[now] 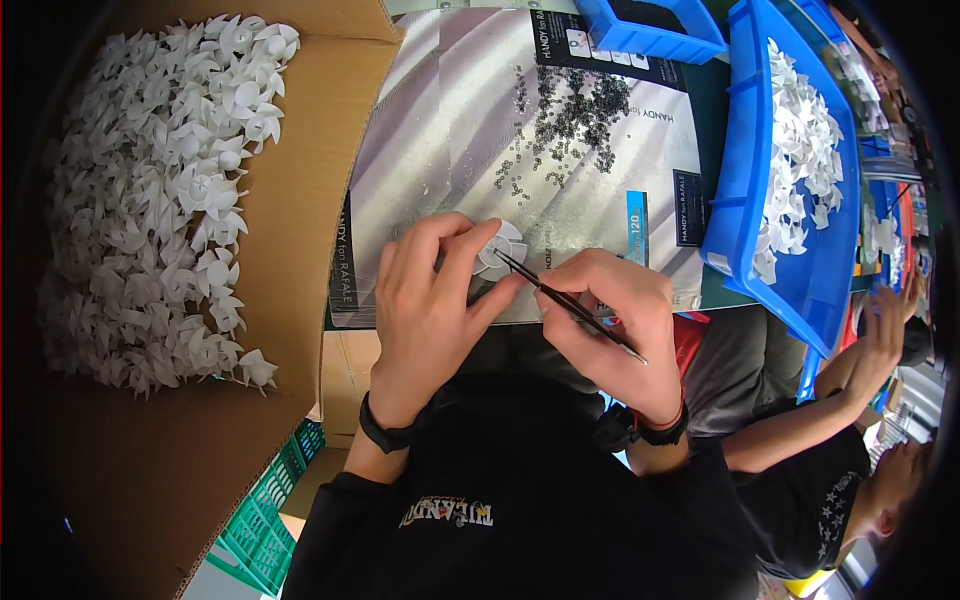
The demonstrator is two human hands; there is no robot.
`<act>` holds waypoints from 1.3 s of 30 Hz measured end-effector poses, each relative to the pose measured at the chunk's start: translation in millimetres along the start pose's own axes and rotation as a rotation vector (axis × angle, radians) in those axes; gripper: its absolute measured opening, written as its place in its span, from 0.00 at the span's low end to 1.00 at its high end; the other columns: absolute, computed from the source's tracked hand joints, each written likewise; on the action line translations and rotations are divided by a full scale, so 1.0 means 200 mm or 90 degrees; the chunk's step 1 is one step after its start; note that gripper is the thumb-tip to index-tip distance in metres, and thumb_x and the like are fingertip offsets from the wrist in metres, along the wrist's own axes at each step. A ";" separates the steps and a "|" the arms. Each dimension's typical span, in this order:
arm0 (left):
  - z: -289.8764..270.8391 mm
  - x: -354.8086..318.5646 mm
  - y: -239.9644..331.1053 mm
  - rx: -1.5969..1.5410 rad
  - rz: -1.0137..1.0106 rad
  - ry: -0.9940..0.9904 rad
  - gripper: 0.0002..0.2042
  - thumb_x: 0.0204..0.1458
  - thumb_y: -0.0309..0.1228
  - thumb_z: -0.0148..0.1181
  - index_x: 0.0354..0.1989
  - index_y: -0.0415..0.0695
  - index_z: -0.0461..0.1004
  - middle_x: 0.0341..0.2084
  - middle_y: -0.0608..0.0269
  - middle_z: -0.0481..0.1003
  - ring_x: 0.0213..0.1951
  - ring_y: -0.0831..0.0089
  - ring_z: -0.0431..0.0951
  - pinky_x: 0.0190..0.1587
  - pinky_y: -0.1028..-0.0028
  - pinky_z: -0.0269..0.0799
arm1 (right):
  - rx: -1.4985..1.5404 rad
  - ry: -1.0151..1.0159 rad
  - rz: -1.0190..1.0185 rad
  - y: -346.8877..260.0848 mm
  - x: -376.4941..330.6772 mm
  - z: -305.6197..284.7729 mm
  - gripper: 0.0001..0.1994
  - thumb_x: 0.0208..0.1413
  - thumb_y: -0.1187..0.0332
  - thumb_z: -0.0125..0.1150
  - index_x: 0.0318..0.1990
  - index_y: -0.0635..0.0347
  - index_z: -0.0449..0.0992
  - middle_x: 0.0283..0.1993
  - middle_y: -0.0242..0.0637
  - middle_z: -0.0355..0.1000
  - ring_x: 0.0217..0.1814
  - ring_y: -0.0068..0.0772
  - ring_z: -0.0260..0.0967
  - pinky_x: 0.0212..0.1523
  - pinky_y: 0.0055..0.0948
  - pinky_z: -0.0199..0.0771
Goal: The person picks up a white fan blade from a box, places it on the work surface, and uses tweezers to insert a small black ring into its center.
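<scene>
My left hand [425,310] is closed on a small white plastic fan blade [510,238], its fingers and thumb around the edge, at the near edge of a printed cardboard sheet [430,150]. Black tweezers [565,300] are pinched in my right hand [630,315], their tips at the middle of the fan blade. Whether the tips grip anything is too small to tell. Beyond my hands, many tiny black rings [580,115] lie scattered on the sheet.
On the left stands a deep cardboard box [325,170] heaped with white fan blades [170,200]. A blue tray [745,150] at right holds more white fan blades [800,140]. Behind is a blue bin [650,40] of black contents. A co-worker's arm [800,430] reaches in at right.
</scene>
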State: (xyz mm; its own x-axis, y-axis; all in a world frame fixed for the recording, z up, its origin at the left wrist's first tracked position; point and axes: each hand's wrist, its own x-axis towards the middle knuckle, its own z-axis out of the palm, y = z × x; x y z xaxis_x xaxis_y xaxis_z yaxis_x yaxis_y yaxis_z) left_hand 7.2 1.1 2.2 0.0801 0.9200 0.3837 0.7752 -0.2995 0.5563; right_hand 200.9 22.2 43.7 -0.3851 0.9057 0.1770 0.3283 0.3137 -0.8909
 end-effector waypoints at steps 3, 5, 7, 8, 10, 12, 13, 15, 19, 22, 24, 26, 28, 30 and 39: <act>0.00 0.00 0.01 0.000 -0.012 -0.002 0.27 0.36 0.26 0.76 0.50 0.45 0.80 0.44 0.60 0.74 0.41 0.61 0.75 0.43 0.65 0.71 | -0.005 -0.008 -0.002 -0.02 0.01 -0.01 0.07 0.49 0.82 0.67 0.37 0.67 0.79 0.29 0.37 0.77 0.25 0.26 0.72 0.28 0.22 0.68; 0.00 0.00 0.01 0.004 -0.011 0.000 0.26 0.36 0.26 0.76 0.50 0.45 0.80 0.44 0.60 0.74 0.41 0.60 0.75 0.43 0.65 0.71 | -0.028 -0.016 0.000 -0.02 0.02 -0.01 0.08 0.48 0.81 0.67 0.37 0.67 0.80 0.29 0.37 0.77 0.24 0.26 0.72 0.27 0.22 0.68; 0.00 0.00 0.01 0.011 -0.011 0.005 0.26 0.36 0.26 0.76 0.50 0.45 0.80 0.44 0.60 0.74 0.41 0.60 0.75 0.44 0.65 0.71 | -0.039 -0.019 0.000 -0.03 0.02 -0.01 0.08 0.48 0.81 0.67 0.37 0.67 0.80 0.28 0.37 0.76 0.24 0.26 0.72 0.27 0.22 0.68; 0.00 0.00 0.01 0.012 -0.010 0.005 0.26 0.36 0.26 0.76 0.50 0.45 0.80 0.44 0.60 0.74 0.41 0.60 0.75 0.44 0.65 0.71 | -0.047 -0.019 0.008 -0.03 0.01 -0.01 0.08 0.48 0.81 0.67 0.37 0.67 0.80 0.28 0.37 0.77 0.24 0.26 0.72 0.27 0.22 0.68; 0.00 0.00 0.01 0.014 -0.011 0.007 0.26 0.36 0.27 0.77 0.50 0.45 0.80 0.44 0.61 0.74 0.41 0.60 0.75 0.44 0.65 0.70 | -0.064 -0.020 0.026 -0.02 0.01 -0.01 0.08 0.48 0.81 0.67 0.37 0.67 0.80 0.28 0.36 0.77 0.24 0.25 0.72 0.28 0.22 0.68; 0.00 -0.01 0.01 0.015 -0.012 0.009 0.26 0.36 0.27 0.77 0.50 0.45 0.80 0.44 0.61 0.74 0.41 0.60 0.75 0.44 0.65 0.70 | -0.049 -0.002 0.026 -0.02 -0.01 0.00 0.08 0.48 0.81 0.67 0.37 0.68 0.80 0.28 0.36 0.77 0.25 0.23 0.72 0.28 0.22 0.68; 0.00 -0.01 0.01 0.019 -0.006 0.005 0.26 0.37 0.28 0.77 0.50 0.45 0.80 0.44 0.61 0.74 0.41 0.61 0.75 0.44 0.65 0.70 | -0.035 0.016 0.028 -0.01 -0.02 0.01 0.07 0.48 0.82 0.67 0.37 0.68 0.80 0.28 0.36 0.77 0.25 0.22 0.72 0.28 0.21 0.68; 0.00 0.00 0.02 0.026 0.005 -0.005 0.26 0.37 0.29 0.78 0.50 0.45 0.80 0.44 0.61 0.74 0.42 0.61 0.75 0.44 0.65 0.69 | -0.019 0.033 0.030 0.00 -0.04 0.01 0.07 0.48 0.82 0.67 0.37 0.68 0.80 0.28 0.35 0.77 0.25 0.21 0.72 0.28 0.21 0.68; 0.00 0.01 0.03 0.032 0.007 -0.007 0.26 0.38 0.32 0.79 0.50 0.46 0.80 0.43 0.62 0.74 0.42 0.62 0.75 0.43 0.65 0.69 | -0.008 0.064 0.060 -0.01 -0.07 0.02 0.07 0.48 0.83 0.67 0.36 0.70 0.79 0.29 0.35 0.78 0.27 0.18 0.72 0.29 0.20 0.68; 0.00 0.01 0.02 0.026 0.008 -0.001 0.26 0.38 0.33 0.79 0.50 0.46 0.80 0.43 0.62 0.74 0.42 0.62 0.75 0.43 0.65 0.69 | 0.029 0.119 0.080 -0.02 -0.09 0.02 0.07 0.48 0.84 0.67 0.36 0.71 0.79 0.29 0.36 0.79 0.29 0.18 0.74 0.32 0.19 0.70; 0.00 0.00 0.01 0.023 0.008 0.002 0.26 0.39 0.34 0.79 0.50 0.46 0.80 0.43 0.62 0.74 0.42 0.62 0.75 0.43 0.65 0.69 | 0.030 0.111 0.081 -0.02 -0.09 0.02 0.08 0.48 0.85 0.67 0.36 0.71 0.79 0.29 0.36 0.79 0.30 0.18 0.75 0.33 0.19 0.71; 0.00 0.00 0.00 0.027 0.019 0.012 0.25 0.42 0.37 0.77 0.50 0.46 0.79 0.42 0.65 0.74 0.39 0.66 0.75 0.41 0.66 0.67 | 0.036 0.097 0.084 -0.01 -0.08 0.03 0.08 0.48 0.85 0.67 0.37 0.71 0.79 0.29 0.37 0.79 0.31 0.19 0.76 0.34 0.19 0.73; 0.00 0.00 0.00 0.029 0.025 0.017 0.24 0.44 0.39 0.76 0.50 0.46 0.79 0.42 0.67 0.74 0.38 0.68 0.74 0.40 0.66 0.65 | 0.045 0.097 0.091 0.00 -0.07 0.05 0.08 0.48 0.85 0.67 0.37 0.71 0.79 0.29 0.37 0.79 0.32 0.19 0.76 0.35 0.19 0.73; 0.00 0.00 0.00 0.030 0.029 0.011 0.25 0.44 0.40 0.76 0.51 0.45 0.78 0.42 0.66 0.74 0.39 0.67 0.75 0.41 0.66 0.67 | 0.061 0.098 0.105 0.01 -0.07 0.07 0.08 0.48 0.86 0.67 0.37 0.72 0.79 0.30 0.36 0.79 0.33 0.20 0.77 0.37 0.20 0.75; 0.01 -0.01 0.00 -0.005 0.001 0.039 0.25 0.47 0.38 0.75 0.53 0.44 0.77 0.47 0.57 0.74 0.46 0.57 0.75 0.48 0.62 0.71 | 0.022 0.488 -0.030 -0.07 -0.17 -0.23 0.08 0.53 0.83 0.67 0.41 0.68 0.78 0.33 0.39 0.77 0.33 0.27 0.74 0.37 0.24 0.74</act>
State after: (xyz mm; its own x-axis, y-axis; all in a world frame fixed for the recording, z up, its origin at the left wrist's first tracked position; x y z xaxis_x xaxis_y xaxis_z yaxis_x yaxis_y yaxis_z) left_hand 8.3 -0.8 -0.7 0.0428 0.9026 0.4284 0.7704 -0.3028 0.5610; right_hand 249.7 0.9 69.8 0.3114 0.8401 0.4442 0.2947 0.3591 -0.8856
